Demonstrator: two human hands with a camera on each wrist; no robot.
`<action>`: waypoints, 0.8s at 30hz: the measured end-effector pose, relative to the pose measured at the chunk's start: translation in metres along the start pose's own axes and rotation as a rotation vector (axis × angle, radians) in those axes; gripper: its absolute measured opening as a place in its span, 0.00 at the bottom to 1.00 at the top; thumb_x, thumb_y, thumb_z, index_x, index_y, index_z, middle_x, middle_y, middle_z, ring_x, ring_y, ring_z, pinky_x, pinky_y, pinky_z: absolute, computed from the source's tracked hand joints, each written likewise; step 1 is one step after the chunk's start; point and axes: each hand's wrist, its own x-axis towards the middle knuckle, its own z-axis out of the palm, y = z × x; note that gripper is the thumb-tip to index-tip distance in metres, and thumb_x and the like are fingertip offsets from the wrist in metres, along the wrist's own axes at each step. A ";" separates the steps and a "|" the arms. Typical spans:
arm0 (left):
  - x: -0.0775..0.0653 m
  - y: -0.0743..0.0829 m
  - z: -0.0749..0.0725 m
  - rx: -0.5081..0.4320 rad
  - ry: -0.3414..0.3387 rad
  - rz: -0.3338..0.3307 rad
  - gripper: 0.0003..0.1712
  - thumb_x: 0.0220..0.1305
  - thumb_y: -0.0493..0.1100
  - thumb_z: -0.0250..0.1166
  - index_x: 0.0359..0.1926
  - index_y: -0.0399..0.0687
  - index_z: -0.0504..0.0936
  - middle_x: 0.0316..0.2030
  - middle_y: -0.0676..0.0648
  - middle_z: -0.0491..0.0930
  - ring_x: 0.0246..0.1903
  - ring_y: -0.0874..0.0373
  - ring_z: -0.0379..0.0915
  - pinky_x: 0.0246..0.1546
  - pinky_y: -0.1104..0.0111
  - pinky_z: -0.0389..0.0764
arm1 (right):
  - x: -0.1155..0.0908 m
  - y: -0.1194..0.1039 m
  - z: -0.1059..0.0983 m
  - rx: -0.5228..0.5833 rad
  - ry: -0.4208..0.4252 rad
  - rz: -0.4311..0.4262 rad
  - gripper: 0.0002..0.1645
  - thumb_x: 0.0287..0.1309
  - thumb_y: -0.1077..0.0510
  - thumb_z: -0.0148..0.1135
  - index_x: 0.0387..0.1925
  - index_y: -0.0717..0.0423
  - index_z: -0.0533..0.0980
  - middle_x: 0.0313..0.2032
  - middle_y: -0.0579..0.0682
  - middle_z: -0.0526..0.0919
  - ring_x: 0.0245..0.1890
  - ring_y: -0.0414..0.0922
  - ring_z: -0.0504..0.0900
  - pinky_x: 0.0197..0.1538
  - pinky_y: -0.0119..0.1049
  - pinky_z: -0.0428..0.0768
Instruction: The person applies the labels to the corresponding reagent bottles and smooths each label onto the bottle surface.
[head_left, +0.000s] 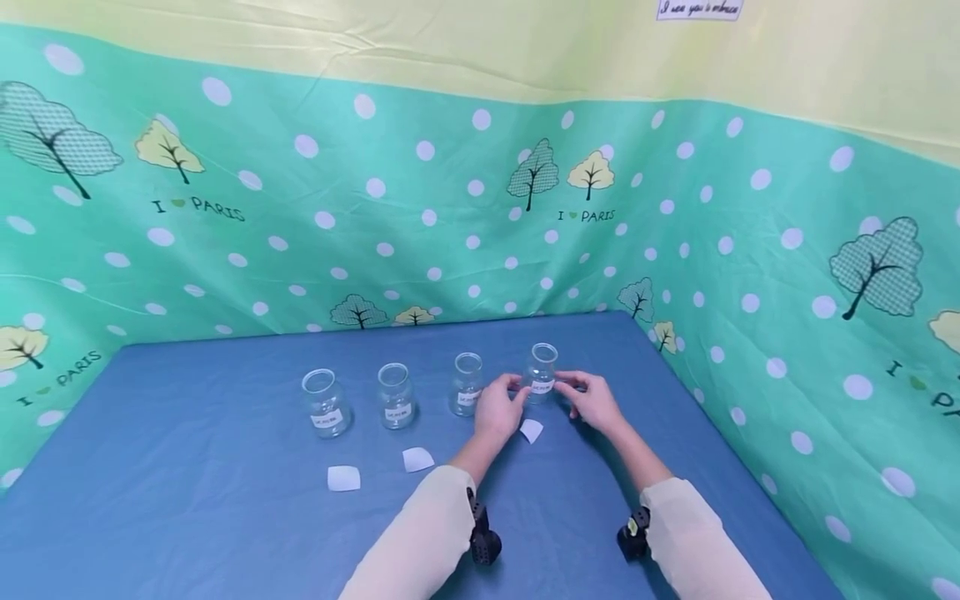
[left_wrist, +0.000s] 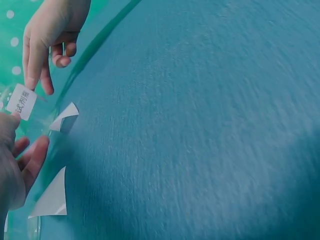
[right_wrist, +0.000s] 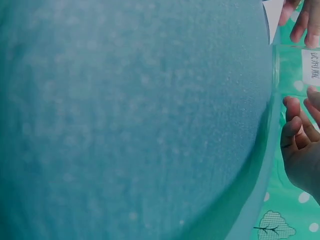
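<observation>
Four labelled glass jars stand in a row, and both hands are at the rightmost glass jar (head_left: 543,367). It bears a white label (left_wrist: 21,101) with dark printed characters. My left hand (head_left: 498,408) grips this jar from its left side, with the thumb at the label's left edge. From the right, my right hand (head_left: 596,402) touches the label's right edge with its extended index finger, and its thumb tip is close by. Its lower fingers are bent beside the jar (right_wrist: 287,70). A white paper piece (head_left: 531,430) lies on the table just in front of the jar.
Left of the hands stand three more glass jars (head_left: 467,379), (head_left: 395,387), (head_left: 323,398), each with a white label. Two paper pieces (head_left: 417,459), (head_left: 343,478) lie before them on the blue tabletop (head_left: 225,517). Green patterned cloth (head_left: 420,217) rises behind and at the right.
</observation>
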 end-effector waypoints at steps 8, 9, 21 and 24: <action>-0.008 0.004 -0.005 -0.066 -0.046 0.053 0.15 0.61 0.50 0.63 0.45 0.48 0.81 0.36 0.51 0.83 0.40 0.54 0.79 0.40 0.64 0.77 | -0.001 -0.003 -0.010 0.004 0.041 0.025 0.18 0.62 0.50 0.58 0.45 0.58 0.80 0.37 0.63 0.83 0.15 0.42 0.73 0.20 0.34 0.74; -0.010 0.004 -0.007 -0.070 -0.053 0.062 0.14 0.61 0.50 0.63 0.45 0.48 0.82 0.36 0.51 0.83 0.39 0.53 0.79 0.40 0.65 0.77 | -0.001 -0.003 -0.011 0.004 0.040 0.029 0.18 0.62 0.49 0.58 0.45 0.58 0.80 0.37 0.63 0.83 0.15 0.42 0.73 0.20 0.34 0.74; -0.028 0.009 -0.056 -0.131 -0.163 0.137 0.15 0.62 0.51 0.61 0.44 0.48 0.82 0.34 0.50 0.82 0.28 0.61 0.77 0.33 0.71 0.75 | -0.004 -0.006 -0.029 -0.006 0.040 0.031 0.23 0.62 0.47 0.58 0.46 0.63 0.78 0.39 0.64 0.82 0.16 0.45 0.75 0.20 0.36 0.74; -0.035 0.006 -0.075 -0.140 -0.174 0.148 0.14 0.62 0.50 0.61 0.43 0.48 0.82 0.33 0.50 0.82 0.27 0.62 0.77 0.31 0.72 0.76 | -0.004 -0.006 -0.033 -0.026 0.044 0.028 0.24 0.62 0.47 0.57 0.46 0.64 0.78 0.38 0.64 0.82 0.17 0.47 0.76 0.20 0.35 0.74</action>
